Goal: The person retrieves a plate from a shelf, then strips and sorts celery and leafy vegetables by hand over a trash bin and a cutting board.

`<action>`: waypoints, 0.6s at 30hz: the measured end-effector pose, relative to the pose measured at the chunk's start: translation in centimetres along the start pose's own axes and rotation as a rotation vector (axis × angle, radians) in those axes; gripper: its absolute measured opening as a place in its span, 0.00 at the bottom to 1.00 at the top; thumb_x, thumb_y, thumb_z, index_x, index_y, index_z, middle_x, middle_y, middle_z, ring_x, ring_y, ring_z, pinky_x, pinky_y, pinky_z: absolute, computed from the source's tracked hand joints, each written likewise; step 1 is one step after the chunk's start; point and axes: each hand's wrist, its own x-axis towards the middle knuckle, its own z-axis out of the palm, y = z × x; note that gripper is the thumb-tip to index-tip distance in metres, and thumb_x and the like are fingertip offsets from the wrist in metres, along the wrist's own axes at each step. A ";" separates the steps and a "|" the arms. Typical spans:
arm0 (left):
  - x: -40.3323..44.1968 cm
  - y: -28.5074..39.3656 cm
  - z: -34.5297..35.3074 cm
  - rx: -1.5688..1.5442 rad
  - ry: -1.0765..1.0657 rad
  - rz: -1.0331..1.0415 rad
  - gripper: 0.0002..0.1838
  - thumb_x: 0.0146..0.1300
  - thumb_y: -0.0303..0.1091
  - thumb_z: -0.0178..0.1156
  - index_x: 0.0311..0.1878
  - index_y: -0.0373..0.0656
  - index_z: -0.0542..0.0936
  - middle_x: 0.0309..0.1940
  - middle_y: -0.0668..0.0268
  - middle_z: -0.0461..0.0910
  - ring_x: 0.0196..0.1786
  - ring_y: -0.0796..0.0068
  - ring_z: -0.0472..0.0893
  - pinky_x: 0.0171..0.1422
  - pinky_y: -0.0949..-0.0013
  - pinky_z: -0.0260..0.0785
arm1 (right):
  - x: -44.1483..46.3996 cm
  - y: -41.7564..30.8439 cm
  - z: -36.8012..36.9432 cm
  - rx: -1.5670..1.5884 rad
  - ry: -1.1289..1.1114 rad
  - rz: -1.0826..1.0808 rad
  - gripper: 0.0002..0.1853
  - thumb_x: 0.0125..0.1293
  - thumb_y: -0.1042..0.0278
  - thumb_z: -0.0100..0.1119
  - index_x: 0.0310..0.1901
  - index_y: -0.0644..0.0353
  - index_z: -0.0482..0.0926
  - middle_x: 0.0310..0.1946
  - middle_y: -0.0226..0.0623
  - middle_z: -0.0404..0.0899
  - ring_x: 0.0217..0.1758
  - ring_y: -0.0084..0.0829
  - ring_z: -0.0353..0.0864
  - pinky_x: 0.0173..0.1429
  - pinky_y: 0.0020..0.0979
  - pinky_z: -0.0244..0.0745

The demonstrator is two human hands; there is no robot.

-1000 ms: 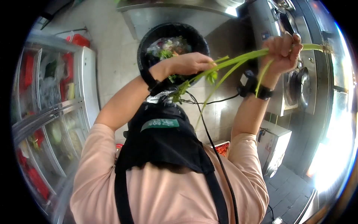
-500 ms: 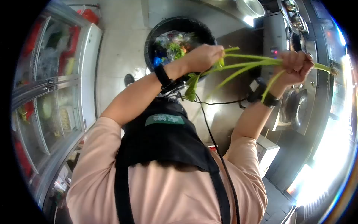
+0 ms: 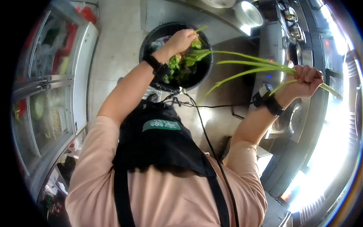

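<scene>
- Pale floor tiles point(image 3: 117, 49) are seen from above in the head view, with a glass-fronted cabinet point(image 3: 84, 75) at the left and a metal surface point(image 3: 226, 15) at the top, on which a white bowl point(image 3: 248, 14) is set.
- Metal pans point(image 3: 297, 32) are ranged at the upper right; a black apron point(image 3: 159, 151) is worn.
- Long green stalks point(image 3: 283, 69) are gripped in the closed fist of the right hand point(image 3: 307, 81); their thick end is left jutting beyond the fist, and their thinner ends are fanned toward the black bin point(image 3: 207, 73).
- A leafy sprig point(image 3: 196, 44) is pinched in the left hand point(image 3: 184, 40), above the bin; whether it is fully parted from the stalks cannot be told.
- Leafy scraps point(image 3: 172, 70) are held inside the bin.
- Leafy growth is, by judgement, being separated from the stalks.
- For the next move, a loosened left grip over the bin seems called for, with the right grip kept firm.
</scene>
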 end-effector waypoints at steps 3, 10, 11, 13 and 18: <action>0.6 -0.5 -0.2 0.202 0.046 0.026 0.11 0.70 0.34 0.48 0.37 0.36 0.75 0.24 0.53 0.77 0.28 0.52 0.77 0.34 0.54 0.67 | 0.1 -0.1 -0.5 -0.048 0.037 -0.022 0.17 0.72 0.50 0.49 0.37 0.54 0.78 0.16 0.22 0.56 0.14 0.15 0.50 0.18 0.20 0.43; -0.9 -4.4 -1.5 0.655 -0.059 -0.237 0.09 0.64 0.31 0.49 0.41 0.39 0.78 0.37 0.50 0.81 0.42 0.46 0.80 0.44 0.49 0.70 | 0.8 -1.4 0.9 -0.117 0.014 -0.062 0.15 0.71 0.51 0.51 0.37 0.52 0.80 0.15 0.21 0.56 0.13 0.14 0.50 0.17 0.19 0.44; -1.0 -4.5 -1.1 0.641 -0.062 -0.167 0.13 0.66 0.32 0.49 0.48 0.40 0.78 0.38 0.50 0.82 0.44 0.46 0.80 0.46 0.49 0.72 | 0.9 -1.4 1.3 -0.126 0.031 -0.058 0.14 0.71 0.52 0.51 0.36 0.52 0.80 0.15 0.21 0.55 0.13 0.14 0.49 0.17 0.19 0.44; -1.2 -3.1 0.2 0.532 0.010 -0.148 0.17 0.68 0.35 0.48 0.56 0.42 0.76 0.39 0.51 0.83 0.44 0.49 0.81 0.47 0.52 0.73 | 0.6 -1.2 1.7 -0.128 0.050 -0.031 0.14 0.71 0.52 0.51 0.36 0.51 0.80 0.15 0.21 0.54 0.13 0.14 0.49 0.17 0.20 0.44; -1.5 1.7 2.5 0.249 0.120 0.896 0.13 0.68 0.31 0.54 0.50 0.34 0.79 0.43 0.54 0.80 0.47 0.57 0.80 0.52 0.60 0.73 | 0.9 0.0 -2.4 -0.315 0.092 -0.014 0.21 0.70 0.55 0.47 0.20 0.49 0.59 0.16 0.23 0.50 0.16 0.20 0.49 0.21 0.27 0.46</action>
